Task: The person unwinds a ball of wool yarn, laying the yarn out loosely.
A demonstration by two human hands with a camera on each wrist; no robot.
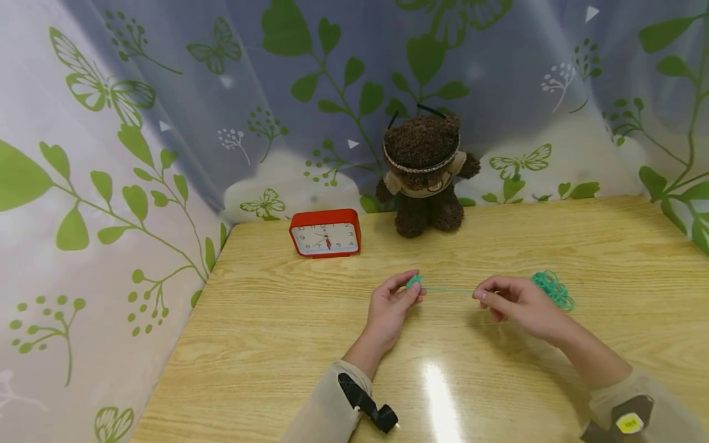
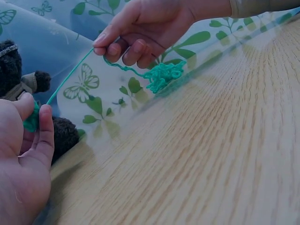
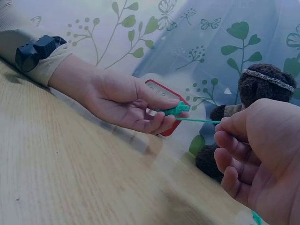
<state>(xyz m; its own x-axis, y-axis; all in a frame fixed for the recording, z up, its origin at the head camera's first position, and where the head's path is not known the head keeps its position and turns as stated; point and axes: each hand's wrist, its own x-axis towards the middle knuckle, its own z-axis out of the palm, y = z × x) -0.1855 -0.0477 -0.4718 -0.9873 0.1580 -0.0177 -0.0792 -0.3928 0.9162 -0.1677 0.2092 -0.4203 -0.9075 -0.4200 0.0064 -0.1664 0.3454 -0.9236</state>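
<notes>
A small wound bundle of green yarn [image 3: 176,109] is pinched between the thumb and fingers of my left hand [image 1: 389,307]. From it a single strand [image 1: 448,290] runs taut to my right hand [image 1: 515,304], whose thumb and forefinger pinch it. The other right fingers curl loosely below, as the right wrist view shows. Past the right hand the yarn hangs slack toward a loose looped pile of green yarn [image 1: 554,289] on the table. Part of the left bundle is hidden behind the left thumb.
A red alarm clock [image 1: 325,234] stands at the back left of the wooden table [image 1: 266,332]. Right of it a brown teddy bear [image 1: 423,175] sits against the leaf-patterned curtain [image 1: 343,55]. Both sleeves carry strapped black wrist devices [image 1: 368,403].
</notes>
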